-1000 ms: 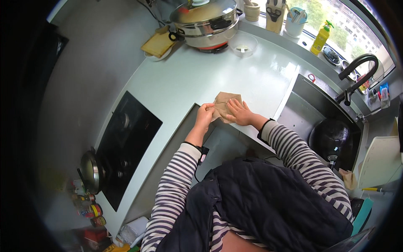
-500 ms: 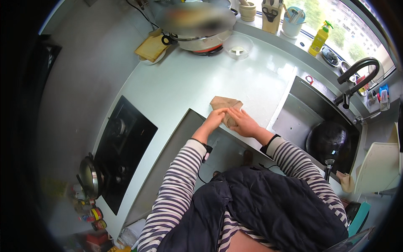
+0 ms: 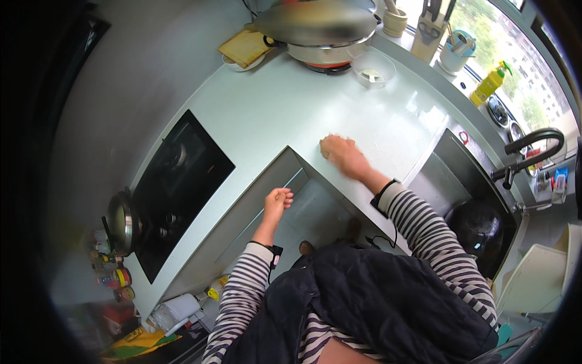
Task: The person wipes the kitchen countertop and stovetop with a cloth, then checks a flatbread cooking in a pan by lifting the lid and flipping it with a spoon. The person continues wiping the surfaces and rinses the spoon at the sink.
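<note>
My right hand presses down on the pale counter near its front corner, fingers bunched round a brown cloth. Only a small bit of the cloth shows at the fingertips; the hand covers the rest. Off the counter's front edge, my left hand hangs above the floor with its fingers curled in. Nothing shows in it.
A black hob lies to the left with a lidded pan beside it. To the right is a sink holding a dark wok, under a black tap. Behind stand a large pot and a clear bowl.
My hands, together on the cloth before, have come apart. The left has drawn back and down off the counter, while the right stays there, bunched over the cloth. The view has shifted slightly.
</note>
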Motion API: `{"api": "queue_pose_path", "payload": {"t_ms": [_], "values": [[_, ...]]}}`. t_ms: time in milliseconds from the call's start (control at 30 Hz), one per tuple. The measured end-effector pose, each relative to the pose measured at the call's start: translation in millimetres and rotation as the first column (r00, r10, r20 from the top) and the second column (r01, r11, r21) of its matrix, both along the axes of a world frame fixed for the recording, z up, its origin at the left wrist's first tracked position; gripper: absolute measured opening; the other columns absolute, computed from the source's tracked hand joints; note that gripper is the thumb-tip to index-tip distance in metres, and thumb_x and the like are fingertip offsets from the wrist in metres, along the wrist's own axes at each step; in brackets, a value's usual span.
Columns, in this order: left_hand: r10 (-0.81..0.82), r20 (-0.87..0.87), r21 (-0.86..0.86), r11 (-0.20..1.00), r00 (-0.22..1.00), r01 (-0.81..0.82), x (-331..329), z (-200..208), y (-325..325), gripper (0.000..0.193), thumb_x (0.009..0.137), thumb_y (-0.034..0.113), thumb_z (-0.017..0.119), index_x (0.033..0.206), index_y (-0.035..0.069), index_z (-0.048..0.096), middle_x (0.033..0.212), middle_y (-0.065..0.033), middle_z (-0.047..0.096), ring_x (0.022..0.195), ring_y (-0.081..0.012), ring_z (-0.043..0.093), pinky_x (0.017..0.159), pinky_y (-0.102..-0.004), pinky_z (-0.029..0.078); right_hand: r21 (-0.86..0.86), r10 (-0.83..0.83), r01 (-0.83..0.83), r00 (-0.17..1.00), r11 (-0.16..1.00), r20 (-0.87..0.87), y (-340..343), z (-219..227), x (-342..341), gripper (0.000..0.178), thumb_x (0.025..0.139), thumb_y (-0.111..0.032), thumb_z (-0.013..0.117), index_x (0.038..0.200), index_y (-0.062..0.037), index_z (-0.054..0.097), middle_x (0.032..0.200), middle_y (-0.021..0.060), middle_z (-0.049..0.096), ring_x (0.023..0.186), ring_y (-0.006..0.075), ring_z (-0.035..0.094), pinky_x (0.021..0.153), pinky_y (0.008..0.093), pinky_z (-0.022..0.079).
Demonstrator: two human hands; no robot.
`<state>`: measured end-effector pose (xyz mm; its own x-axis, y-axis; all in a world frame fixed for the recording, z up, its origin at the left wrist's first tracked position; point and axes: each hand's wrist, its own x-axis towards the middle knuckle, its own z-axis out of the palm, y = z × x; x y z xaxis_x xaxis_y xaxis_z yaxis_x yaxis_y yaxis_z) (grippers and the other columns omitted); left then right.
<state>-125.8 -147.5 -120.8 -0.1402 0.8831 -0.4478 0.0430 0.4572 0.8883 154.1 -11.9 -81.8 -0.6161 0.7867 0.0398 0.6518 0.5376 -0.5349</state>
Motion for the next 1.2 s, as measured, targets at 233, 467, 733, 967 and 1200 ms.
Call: {"api": "queue_pose_path", "payload": {"t_ms": [233,467,733,967,1200], "values": [[0.143,0.037,-0.066,0.988,0.989,-0.141,-30.3,-13.6,-44.6,0.023,0.102,0.017,0.047,0.113,0.004,0.063,0.104,-0.0079,0.069,0.083,-0.0128,0.065,0.072,-0.0277,0.055,0.22,-0.014,0.026,0.998,0.975,-0.057,3.3,-33.9,-7.4,0.043,0.097,-0.022,0.055,0.139,-0.0135,0.05,0.148,0.0116,0.044,0.139,0.027,0.039,0.113,0.0427,0.033],[0.335,0.015,-0.059,0.941,0.942,-0.333,-77.5,-16.7,-89.5,0.022,0.101,0.017,0.049,0.113,0.005,0.063,0.103,-0.0091,0.07,0.084,-0.0138,0.066,0.071,-0.0281,0.055,-0.379,-0.194,0.096,0.954,0.92,-0.229,46.8,16.5,7.1,0.046,0.097,-0.017,0.056,0.141,-0.011,0.046,0.127,0.0201,0.062,0.117,0.0345,0.06,0.098,0.0375,0.048],[0.434,0.012,-0.19,0.886,0.901,-0.424,-93.1,-35.7,-129.1,0.021,0.101,0.018,0.05,0.113,0.005,0.063,0.103,-0.0083,0.069,0.083,-0.0155,0.066,0.071,-0.0299,0.055,0.279,-0.146,0.089,0.971,0.956,0.191,0.1,-42.6,-36.5,0.056,0.095,-0.043,0.054,0.148,-0.0348,0.037,0.16,0.0123,0.02,0.146,0.0441,0.017,0.104,0.0755,0.022],[0.368,0.08,-0.143,0.924,0.926,-0.355,-96.3,-32.1,-127.1,0.023,0.1,0.02,0.052,0.116,0.005,0.061,0.105,-0.0092,0.068,0.087,-0.0163,0.067,0.073,-0.0298,0.055,0.038,-0.172,0.169,0.981,0.985,0.088,33.5,-34.9,-34.8,0.043,0.097,-0.011,0.052,0.135,-0.0289,0.058,0.14,0.0114,0.054,0.133,0.0322,0.046,0.11,0.051,0.034],[0.443,0.053,-0.174,0.886,0.895,-0.429,-127.0,-31.7,-150.2,0.024,0.101,0.02,0.051,0.117,0.006,0.06,0.106,-0.0101,0.068,0.087,-0.0182,0.067,0.073,-0.0315,0.055,0.03,-0.637,0.648,0.756,0.761,-0.151,31.8,9.6,24.7,0.054,0.093,-0.014,0.057,0.146,-0.0146,0.044,0.15,0.0186,0.042,0.121,0.0335,0.057,0.1,0.0363,0.047]]}}
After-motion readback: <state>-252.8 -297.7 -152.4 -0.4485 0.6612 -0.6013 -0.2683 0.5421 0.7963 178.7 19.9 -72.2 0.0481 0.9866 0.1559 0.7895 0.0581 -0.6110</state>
